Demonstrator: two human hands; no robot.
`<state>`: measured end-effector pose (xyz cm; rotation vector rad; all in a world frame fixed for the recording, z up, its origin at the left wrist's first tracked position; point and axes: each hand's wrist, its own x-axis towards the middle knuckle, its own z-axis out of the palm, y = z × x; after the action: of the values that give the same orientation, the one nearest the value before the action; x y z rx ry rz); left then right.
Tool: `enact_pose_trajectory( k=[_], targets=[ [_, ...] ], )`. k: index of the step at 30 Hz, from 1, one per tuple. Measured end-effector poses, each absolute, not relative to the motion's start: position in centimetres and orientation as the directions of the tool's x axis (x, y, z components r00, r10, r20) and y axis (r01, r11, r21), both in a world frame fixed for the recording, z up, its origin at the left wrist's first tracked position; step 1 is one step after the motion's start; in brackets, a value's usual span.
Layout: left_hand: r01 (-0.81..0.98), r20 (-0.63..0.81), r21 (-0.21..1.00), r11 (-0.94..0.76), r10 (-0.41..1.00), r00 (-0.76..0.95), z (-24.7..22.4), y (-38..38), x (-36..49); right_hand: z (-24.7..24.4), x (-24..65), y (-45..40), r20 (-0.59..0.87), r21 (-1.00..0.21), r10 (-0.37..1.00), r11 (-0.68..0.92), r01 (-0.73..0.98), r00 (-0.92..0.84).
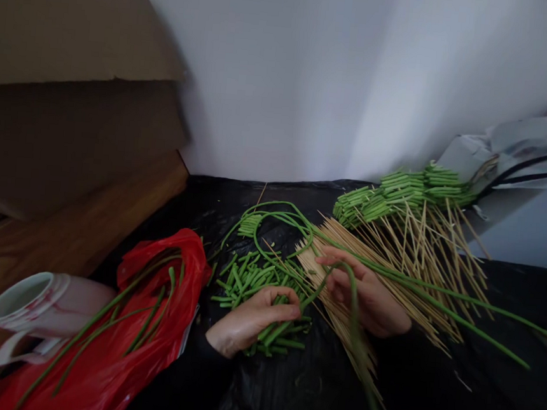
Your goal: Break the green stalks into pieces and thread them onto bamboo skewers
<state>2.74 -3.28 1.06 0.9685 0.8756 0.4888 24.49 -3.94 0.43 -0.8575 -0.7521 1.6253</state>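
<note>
My left hand (261, 315) is closed in a pinch on the end of a long green garlic scape (355, 301). The held stem arches to the right and hangs down in front of my right hand (364, 293). That right hand has its fingers apart and slightly curled, close to the stem's bend; whether a fingertip touches it I cannot tell. Under and behind my left hand lies a pile of short cut scape pieces (248, 276). Whole scapes (282, 213) lie curled beyond the hands, their long ends running off to the right.
Bamboo skewers (347, 237) lie spread behind my right hand. Skewered bundles of cut scapes (403, 191) are stacked at the back right. To the left are a red plastic bag (164, 297) with more stems, a mug (68, 302) and a cardboard box (79, 22). Black plastic sheeting (267, 389) covers the surface.
</note>
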Motion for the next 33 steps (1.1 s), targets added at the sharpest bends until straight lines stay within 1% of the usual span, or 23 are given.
enact_pose_trajectory(
  k=[3, 6, 9, 13, 15, 18, 21, 24, 29, 31, 33],
  targets=[
    [-0.023, -0.431, 0.844, 0.535, 0.705, 0.563, 1.0, -3.3, 2.7, 0.4, 24.9, -3.6, -0.185, -0.781, 0.979, -0.198, -0.593, -0.083],
    [-0.071, -0.439, 0.821, 0.567, 0.706, 0.556, 1.0, -3.3, 2.7, 0.0, 25.6, -3.2, -0.187, -0.742, 0.975, -0.220, -0.634, -0.119],
    [-0.070, -0.456, 0.812, 0.580, 0.704, 0.544, 1.0, -3.4, 2.8, -0.5, 25.2, -3.4, -0.176, -0.792, 0.969, -0.244, -0.559, -0.174],
    [-0.096, -0.452, 0.820, 0.565, 0.741, 0.496, 1.1, -3.6, 2.8, -1.1, 23.4, -4.1, -0.160, -0.862, 0.930, -0.295, -0.412, -0.332],
    [-0.060, -0.448, 0.833, 0.550, 0.734, 0.510, 1.0, -3.6, 2.6, -1.3, 22.7, -4.4, -0.143, -0.881, 0.920, -0.286, -0.377, -0.364],
    [0.068, -0.428, 0.865, 0.497, 0.661, 0.617, 0.9, -3.6, 2.5, -1.4, 22.2, -4.6, -0.171, -0.885, 0.908, -0.313, -0.345, -0.383],
    [0.121, -0.409, 0.887, 0.447, 0.635, 0.656, 0.8, -3.6, 2.6, -1.1, 22.2, -4.8, -0.196, -0.871, 0.907, -0.335, -0.360, -0.372],
    [0.066, -0.379, 0.894, 0.443, 0.671, 0.637, 0.8, -3.6, 2.8, -0.6, 22.4, -4.9, -0.174, -0.861, 0.928, -0.305, -0.407, -0.328],
    [-0.037, -0.338, 0.880, 0.473, 0.679, 0.652, 0.8, -3.5, 2.7, -0.2, 22.6, -4.9, -0.182, -0.834, 0.941, -0.302, -0.463, -0.286],
    [-0.134, -0.329, 0.860, 0.493, 0.736, 0.592, 0.8, -3.6, 2.8, -0.2, 22.6, -4.8, -0.171, -0.820, 0.944, -0.296, -0.490, -0.284],
    [-0.247, -0.331, 0.836, 0.490, 0.809, 0.486, 0.7, -3.6, 3.0, -0.2, 22.6, -4.8, -0.134, -0.821, 0.949, -0.268, -0.504, -0.286]
  ],
)
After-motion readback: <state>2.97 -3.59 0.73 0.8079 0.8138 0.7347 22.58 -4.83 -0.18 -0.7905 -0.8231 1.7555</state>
